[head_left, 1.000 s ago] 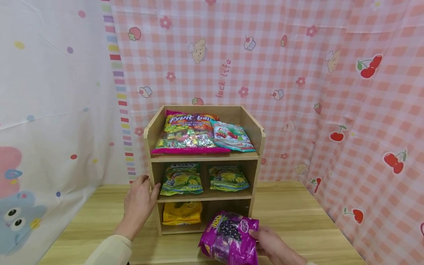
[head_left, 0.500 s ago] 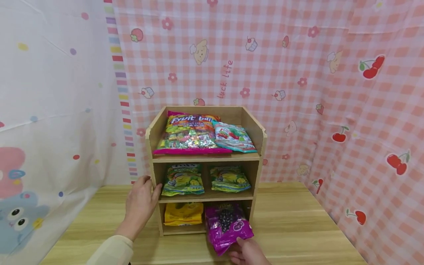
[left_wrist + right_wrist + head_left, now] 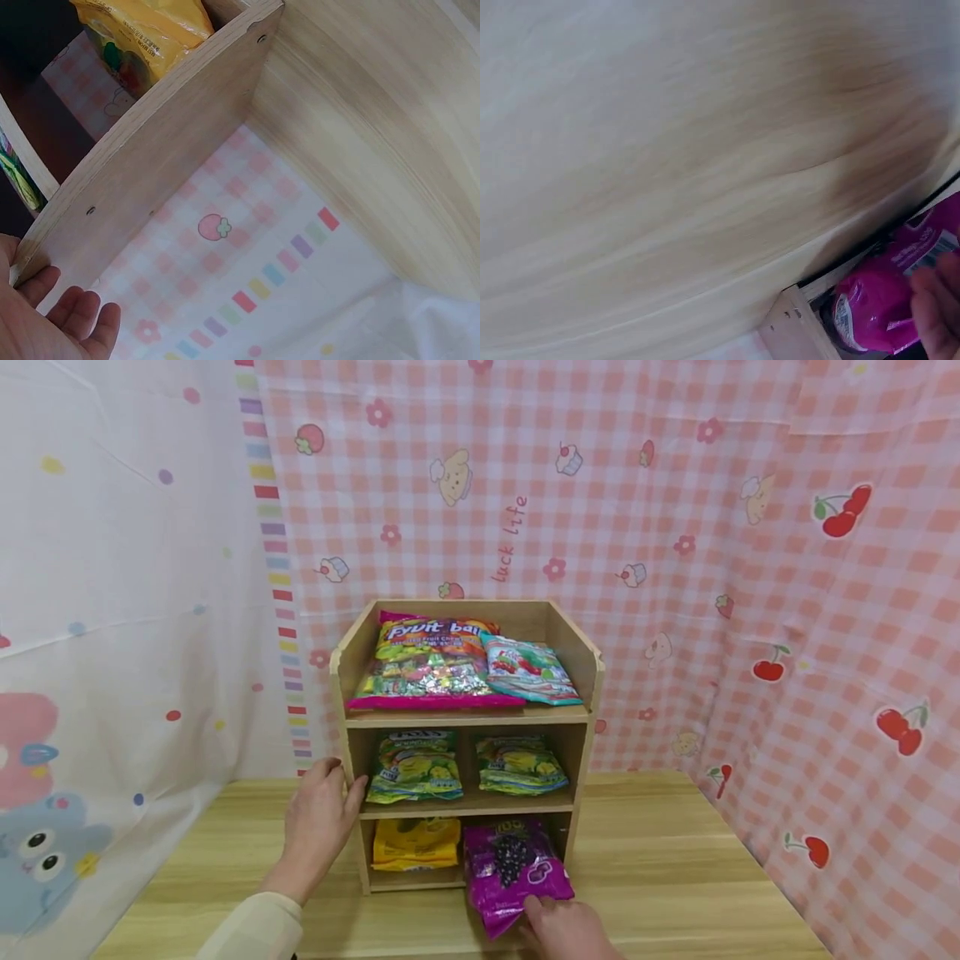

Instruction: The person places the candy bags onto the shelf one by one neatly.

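Note:
A purple candy bag (image 3: 501,887) with dark grapes printed on it lies partly inside the lower right compartment of a small wooden shelf (image 3: 465,721). Its front end sticks out over the shelf's lower edge, and my right hand (image 3: 567,932) holds that end, thumb on top. In the right wrist view my fingers (image 3: 932,311) lie against the purple bag beside its barcode. My left hand (image 3: 318,818) grips the front edge of the shelf's left side panel, thumb on the inner side. The left wrist view shows fingers (image 3: 79,315) along the panel's outer face.
A yellow bag (image 3: 416,845) lies in the lower left compartment. Two green bags, left (image 3: 416,768) and right (image 3: 520,766), sit on the middle level. A large fruit chew bag (image 3: 435,664) and a small light-blue bag (image 3: 528,670) lie on top. The shelf stands on a wood-grain table (image 3: 660,860).
My right hand has moved the purple bag leftward and back, from in front of the shelf into the lower right compartment. My left hand has stayed on the side panel.

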{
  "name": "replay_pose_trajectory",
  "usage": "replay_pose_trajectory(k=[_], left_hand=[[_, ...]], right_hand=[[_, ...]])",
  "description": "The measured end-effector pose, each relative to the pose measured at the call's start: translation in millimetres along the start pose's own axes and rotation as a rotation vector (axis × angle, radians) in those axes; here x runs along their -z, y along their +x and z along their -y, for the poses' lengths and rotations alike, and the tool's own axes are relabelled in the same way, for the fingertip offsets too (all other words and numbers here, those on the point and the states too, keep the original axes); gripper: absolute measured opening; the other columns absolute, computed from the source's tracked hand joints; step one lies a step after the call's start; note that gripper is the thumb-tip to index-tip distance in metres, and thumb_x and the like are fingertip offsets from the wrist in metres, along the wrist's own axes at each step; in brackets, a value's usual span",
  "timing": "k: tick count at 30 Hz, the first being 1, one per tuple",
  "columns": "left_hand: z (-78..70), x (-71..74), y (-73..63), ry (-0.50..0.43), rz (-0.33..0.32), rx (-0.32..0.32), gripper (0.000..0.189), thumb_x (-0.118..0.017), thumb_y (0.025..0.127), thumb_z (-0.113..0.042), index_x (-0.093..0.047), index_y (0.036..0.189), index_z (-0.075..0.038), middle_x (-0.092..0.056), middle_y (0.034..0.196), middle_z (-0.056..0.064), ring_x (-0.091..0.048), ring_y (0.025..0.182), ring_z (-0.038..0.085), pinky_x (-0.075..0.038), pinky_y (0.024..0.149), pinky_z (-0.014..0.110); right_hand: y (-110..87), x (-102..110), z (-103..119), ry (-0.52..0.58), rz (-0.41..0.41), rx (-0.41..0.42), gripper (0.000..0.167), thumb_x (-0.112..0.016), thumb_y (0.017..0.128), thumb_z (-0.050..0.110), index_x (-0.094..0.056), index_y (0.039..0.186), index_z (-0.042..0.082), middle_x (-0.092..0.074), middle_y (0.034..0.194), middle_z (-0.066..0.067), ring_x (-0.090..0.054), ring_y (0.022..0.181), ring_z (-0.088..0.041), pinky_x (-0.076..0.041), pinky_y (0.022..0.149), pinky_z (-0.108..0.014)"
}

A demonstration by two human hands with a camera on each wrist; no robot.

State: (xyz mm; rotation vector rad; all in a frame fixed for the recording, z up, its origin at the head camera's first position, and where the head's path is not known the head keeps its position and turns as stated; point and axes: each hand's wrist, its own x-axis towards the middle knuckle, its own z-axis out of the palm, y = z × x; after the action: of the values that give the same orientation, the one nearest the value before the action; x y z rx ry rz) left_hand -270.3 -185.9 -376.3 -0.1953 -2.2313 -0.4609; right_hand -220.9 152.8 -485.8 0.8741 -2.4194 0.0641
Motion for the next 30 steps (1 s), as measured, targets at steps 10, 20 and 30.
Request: replay_pose_trajectory(k=[10, 20, 30], left_hand=[[-1.2, 0.2, 2.0, -0.005, 0.013, 0.019, 0.027, -0.071, 0.092, -0.017, -0.065, 0.082, 0.007, -0.062, 0.109, 0.024, -0.062, 0.094, 0.042, -0.054, 0.070, 0.057], [-0.5, -0.8, 2.1, -0.006, 0.014, 0.015, 0.027, -0.071, 0.092, -0.017, -0.066, 0.084, 0.009, -0.063, 0.107, 0.023, -0.062, 0.093, 0.042, -0.054, 0.071, 0.056], [-1.8, 0.9, 0.6, -0.006, 0.025, 0.016, 0.027, -0.070, 0.092, -0.017, -0.065, 0.085, 0.009, -0.063, 0.107, 0.024, -0.062, 0.093, 0.042, -0.054, 0.073, 0.056]], right_hand=[[11.1, -6.7, -4.4, -0.203, -0.282, 0.236, 0.008, -0.064, 0.067, 0.020, -0.064, 0.074, 0.019, -0.060, 0.077, 0.004, -0.058, 0.068, -0.016, -0.047, 0.057, -0.031], [26.9, -10.2, -0.1, -0.197, -0.175, 0.162, 0.022, -0.070, 0.061, 0.004, -0.070, 0.079, 0.017, -0.065, 0.078, 0.003, -0.061, 0.070, -0.017, -0.053, 0.058, -0.031], [26.8, -13.3, -3.2, -0.163, -0.192, 0.128, 0.022, -0.085, 0.072, 0.031, -0.071, 0.084, 0.018, -0.063, 0.082, 0.003, -0.060, 0.071, -0.016, -0.051, 0.056, -0.030]])
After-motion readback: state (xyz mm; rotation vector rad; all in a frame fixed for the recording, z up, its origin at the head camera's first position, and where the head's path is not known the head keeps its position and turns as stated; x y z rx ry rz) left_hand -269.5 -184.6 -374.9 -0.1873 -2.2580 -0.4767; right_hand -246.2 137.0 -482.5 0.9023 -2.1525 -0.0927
